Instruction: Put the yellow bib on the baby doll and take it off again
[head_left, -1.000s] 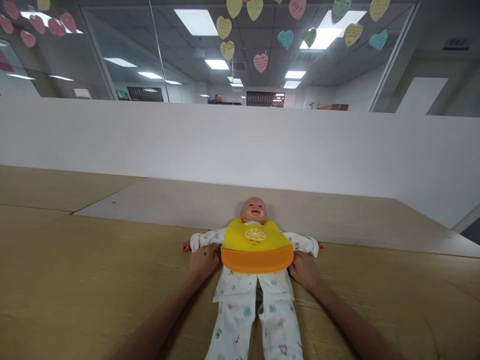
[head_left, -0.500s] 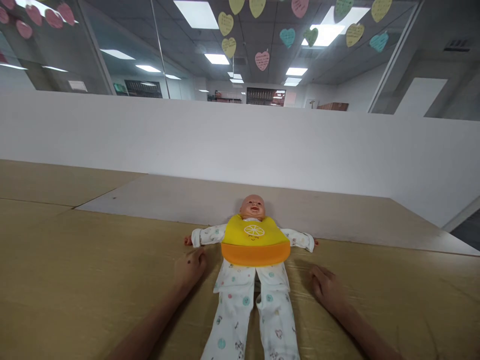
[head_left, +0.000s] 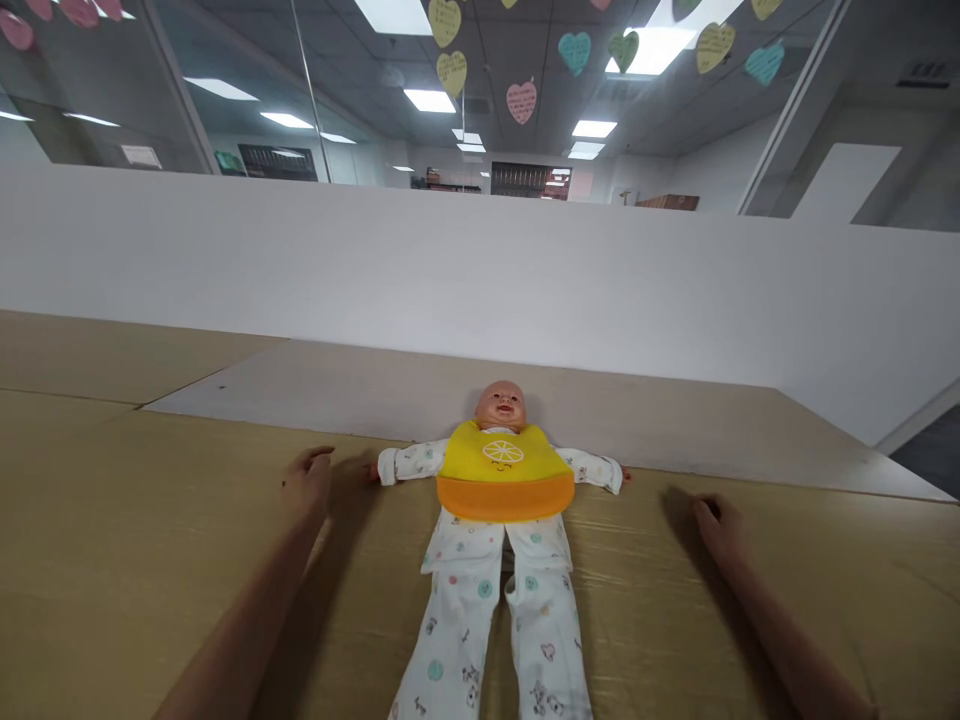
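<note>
A baby doll lies on its back in the middle, its arms stretched out to both sides. It wears a white patterned suit and a yellow bib with an orange pocket along the bottom. My left hand hovers left of the doll's sleeve, fingers curled in and nothing seen in them. Off to the right of the other sleeve, my right hand is loosely fisted, also without anything visible in it. Neither hand touches the doll. The doll's feet lie below the picture's edge.
Under the doll is a brown covered table surface, with a pale grey strip behind it. A white low wall rises at the back, topped by glass panes with heart-shaped paper notes.
Both hands have moved outward, away from the doll: the left one to the left and up, the right one to the right. The doll and bib lie as before; the view shifted slightly.
</note>
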